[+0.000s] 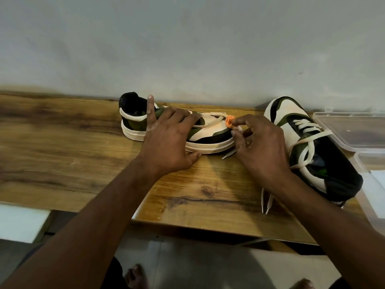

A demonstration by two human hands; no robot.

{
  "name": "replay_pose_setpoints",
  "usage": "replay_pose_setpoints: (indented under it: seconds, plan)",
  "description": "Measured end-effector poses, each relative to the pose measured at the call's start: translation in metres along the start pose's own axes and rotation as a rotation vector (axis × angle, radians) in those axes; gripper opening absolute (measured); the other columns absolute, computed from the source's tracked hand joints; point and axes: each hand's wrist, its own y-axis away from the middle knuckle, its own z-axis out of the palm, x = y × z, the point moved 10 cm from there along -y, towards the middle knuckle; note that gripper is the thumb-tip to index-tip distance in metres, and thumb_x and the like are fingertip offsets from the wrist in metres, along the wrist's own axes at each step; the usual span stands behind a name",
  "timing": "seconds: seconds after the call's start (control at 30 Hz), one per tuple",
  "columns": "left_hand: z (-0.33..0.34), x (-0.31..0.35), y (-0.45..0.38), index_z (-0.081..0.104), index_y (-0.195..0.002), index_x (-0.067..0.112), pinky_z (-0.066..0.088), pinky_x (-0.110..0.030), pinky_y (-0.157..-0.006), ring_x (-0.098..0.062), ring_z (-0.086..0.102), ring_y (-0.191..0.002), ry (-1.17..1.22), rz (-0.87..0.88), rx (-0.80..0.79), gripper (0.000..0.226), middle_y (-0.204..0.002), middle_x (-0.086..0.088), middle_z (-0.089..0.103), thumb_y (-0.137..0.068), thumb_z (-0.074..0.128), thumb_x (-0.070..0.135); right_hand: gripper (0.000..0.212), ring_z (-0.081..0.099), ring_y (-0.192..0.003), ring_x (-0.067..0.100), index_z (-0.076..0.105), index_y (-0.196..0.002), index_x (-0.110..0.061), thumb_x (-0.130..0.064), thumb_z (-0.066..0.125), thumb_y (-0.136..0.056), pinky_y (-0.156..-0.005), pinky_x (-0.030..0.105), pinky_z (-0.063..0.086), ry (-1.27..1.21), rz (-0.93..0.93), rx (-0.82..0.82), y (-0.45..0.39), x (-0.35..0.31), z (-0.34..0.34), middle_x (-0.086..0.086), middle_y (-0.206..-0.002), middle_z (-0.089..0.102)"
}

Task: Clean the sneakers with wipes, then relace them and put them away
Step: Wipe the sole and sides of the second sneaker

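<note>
On the worktop (83,142), our left hand (166,138) rests open-fingered on the left sneaker (177,124); our right hand (260,142) pinches its lace (214,119). The second sneaker (312,147) lies just right.

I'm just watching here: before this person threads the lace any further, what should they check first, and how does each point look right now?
1. Left sneaker steadied: ok, the left hand rests on it.
2. Lace held: ok, the right hand pinches it near the orange lace charm.
3. Lace tip free: ok, one tip lies loose on the table.
4. Right eyelet chosen: cannot tell, the hands hide the eyelets.
5. Right sneaker laced: ok, though its ends hang untied.
6. Clear storage box ready: ok, it sits open at the right.
</note>
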Motion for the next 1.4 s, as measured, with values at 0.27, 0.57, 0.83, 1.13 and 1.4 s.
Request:
replay_pose_setpoints:
  seconds: [0.27,0.57,0.83,1.13,1.4]
  plan:
    - [-0.001,-0.002,-0.002,0.050,-0.148,0.028,-0.005,-0.070,-0.122,-0.021,0.053,-0.137,-0.015,-0.045,0.001,0.111,-0.136,0.005,0.067,-0.062,0.057,0.097,0.032,0.067,-0.085,0.008,0.063,-0.114,-0.028,-0.043,0.079,-0.091,-0.073,0.033,0.058,-0.059,0.107,-0.057,-0.001,0.001,0.004,-0.015,-0.100,0.069]
    - [-0.004,0.007,0.002,0.042,-0.151,0.015,0.001,-0.068,-0.123,-0.023,0.062,-0.125,-0.024,0.011,0.082,0.110,-0.119,-0.002,0.075,-0.068,0.060,0.085,0.074,0.061,-0.108,0.020,0.048,-0.125,-0.030,-0.060,0.089,-0.071,-0.082,0.038,0.056,0.169,-0.122,-0.304,-0.003,-0.013,0.021,-0.001,-0.124,0.065]
    - [-0.021,0.007,0.009,0.052,-0.147,0.009,0.018,-0.064,-0.121,-0.027,0.069,-0.115,0.032,0.075,0.217,0.104,-0.112,-0.005,0.077,-0.069,0.065,0.077,0.072,0.059,-0.105,0.029,0.046,-0.133,-0.020,-0.045,0.082,-0.076,-0.070,0.036,0.050,0.457,-0.327,-0.230,0.009,-0.039,0.015,0.008,-0.120,0.062]
    - [-0.035,0.007,0.000,0.064,-0.139,0.025,0.024,-0.060,-0.119,-0.024,0.063,-0.119,0.060,0.151,0.218,0.082,-0.121,0.001,0.070,-0.075,0.073,0.076,0.072,0.067,-0.088,0.009,0.057,-0.131,-0.031,-0.050,0.086,-0.067,-0.072,0.027,0.057,0.074,-0.070,-0.297,-0.005,-0.025,-0.009,-0.011,-0.107,0.070]
    - [-0.030,0.004,-0.005,0.071,-0.129,0.024,0.043,-0.047,-0.101,-0.025,0.061,-0.101,0.217,0.102,0.214,0.082,-0.103,0.001,0.070,-0.070,0.073,0.082,0.019,0.073,-0.085,0.001,0.082,-0.110,-0.025,-0.023,0.081,-0.091,-0.075,0.033,0.063,-0.207,0.083,-0.016,-0.008,-0.002,-0.033,-0.017,-0.101,0.077]
